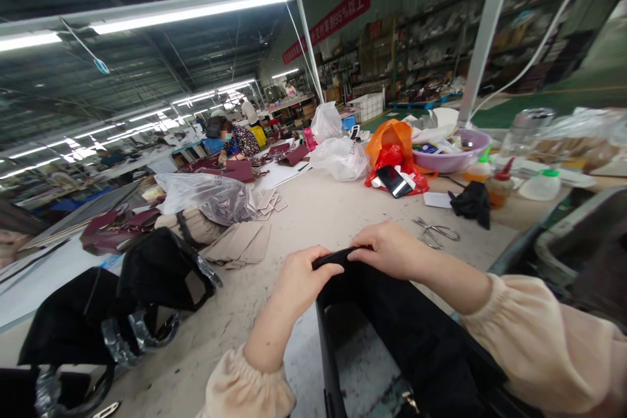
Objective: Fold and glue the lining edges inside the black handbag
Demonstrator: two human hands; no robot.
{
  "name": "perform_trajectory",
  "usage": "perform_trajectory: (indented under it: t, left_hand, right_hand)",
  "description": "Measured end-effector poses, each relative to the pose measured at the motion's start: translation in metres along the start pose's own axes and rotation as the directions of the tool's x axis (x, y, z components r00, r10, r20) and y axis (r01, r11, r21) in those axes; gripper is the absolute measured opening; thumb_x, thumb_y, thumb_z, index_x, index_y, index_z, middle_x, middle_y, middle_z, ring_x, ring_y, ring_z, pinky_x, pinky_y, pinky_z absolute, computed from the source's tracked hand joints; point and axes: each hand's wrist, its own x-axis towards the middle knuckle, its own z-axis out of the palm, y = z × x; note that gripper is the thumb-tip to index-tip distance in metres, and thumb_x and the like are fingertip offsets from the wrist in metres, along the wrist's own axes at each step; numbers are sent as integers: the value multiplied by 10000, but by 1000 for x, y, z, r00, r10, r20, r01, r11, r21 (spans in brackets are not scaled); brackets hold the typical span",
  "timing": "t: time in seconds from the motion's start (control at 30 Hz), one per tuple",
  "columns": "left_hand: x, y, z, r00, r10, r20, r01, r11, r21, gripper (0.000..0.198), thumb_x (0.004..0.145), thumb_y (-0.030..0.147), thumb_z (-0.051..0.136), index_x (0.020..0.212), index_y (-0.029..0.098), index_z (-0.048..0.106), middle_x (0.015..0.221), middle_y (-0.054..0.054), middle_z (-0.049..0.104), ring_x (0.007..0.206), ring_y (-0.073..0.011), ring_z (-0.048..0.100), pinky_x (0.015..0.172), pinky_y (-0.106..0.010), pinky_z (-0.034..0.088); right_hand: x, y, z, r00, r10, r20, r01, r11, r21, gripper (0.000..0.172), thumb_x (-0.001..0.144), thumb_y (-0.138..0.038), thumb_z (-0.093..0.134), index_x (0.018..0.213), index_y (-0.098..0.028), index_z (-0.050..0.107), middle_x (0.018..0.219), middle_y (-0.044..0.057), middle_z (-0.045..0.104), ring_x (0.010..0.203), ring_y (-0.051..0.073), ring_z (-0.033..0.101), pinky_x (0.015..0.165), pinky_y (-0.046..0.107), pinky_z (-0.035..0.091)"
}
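Note:
A black fabric bag piece (421,333) stretches from the front edge up to the middle of the table. My left hand (301,277) pinches its far top edge between thumb and fingers. Close beside it, my right hand (386,249) grips the same edge, thumb and fingers closed on the cloth. The bag's rim makes a loop, and a grey-white patterned surface shows inside it. Silver scissors (435,232) lie on the table just beyond my right forearm.
Black bags (157,268) with plastic-wrapped handles stand at left, near stacked beige pieces (240,241). A phone (394,181) rests on a red plastic bag (416,179). Behind are a purple basin (453,155) and small bottles (500,184). A co-worker (240,142) sits farther back among maroon pieces.

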Motion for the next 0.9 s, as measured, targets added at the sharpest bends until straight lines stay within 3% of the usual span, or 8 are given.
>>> perform_trajectory:
  t: [0.17,0.27,0.4,0.53,0.63,0.7,0.77,0.9]
  left_hand:
    - [3,3,-1,999,-36,5,36,998,60,197,756,331,567,815,202,704,681,27,653,648,-139,563,574,-224,367]
    - [3,6,-2,999,-49,-8,49,993,105,175,749,279,558,820,202,699,690,22,657,660,-140,566,598,-231,369]
    - [5,6,-3,999,-39,19,36,992,123,193,746,256,551,870,204,690,765,2,678,733,-162,586,645,-248,395]
    - [4,0,-5,989,-35,140,51,993,-110,296,692,270,637,975,183,646,874,-18,677,812,-179,599,707,-261,431]
    - [-4,-6,-6,975,13,220,75,919,-388,391,687,245,649,1066,163,592,984,-32,655,895,-178,586,776,-265,443]
    - [-10,-8,-6,980,7,199,95,862,-498,380,711,212,606,1085,151,575,1012,-38,642,931,-175,569,801,-265,440]
    - [-16,-7,-6,986,-38,160,116,848,-517,350,726,185,565,1073,142,579,995,-39,643,925,-171,563,802,-265,435]
    - [-20,-2,-4,990,-72,119,113,914,-391,303,737,174,538,1031,150,607,934,-28,654,868,-173,569,771,-270,432]
  right_hand:
    - [1,-1,1,1000,12,0,-12,999,52,162,825,-334,577,848,-235,702,787,-2,694,732,155,609,651,237,405]
    - [0,-2,2,997,11,-72,-5,997,77,153,786,-280,631,921,-226,677,817,0,673,726,148,599,655,238,421]
    - [-3,-8,1,968,-202,-147,204,979,-3,177,772,-158,623,927,-230,670,952,26,611,851,157,568,759,259,434]
    - [-3,-15,-1,937,-322,-137,312,946,-88,189,779,-124,604,916,-236,671,957,35,588,906,175,527,786,283,431]
    - [-2,-17,-3,926,-357,-126,342,931,-126,171,799,-119,580,909,-217,666,938,41,591,889,177,511,779,290,426]
    - [-2,-16,-3,915,-382,-133,364,921,-142,153,815,-119,558,881,-203,669,918,46,592,870,175,504,775,296,420]
    - [-2,-15,-2,908,-393,-146,373,916,-145,133,830,-140,551,837,-193,673,900,48,596,849,174,498,774,305,414]
    - [-1,-17,1,910,-378,-171,360,924,-130,84,819,-217,607,787,-196,682,891,46,606,855,185,498,826,347,399]
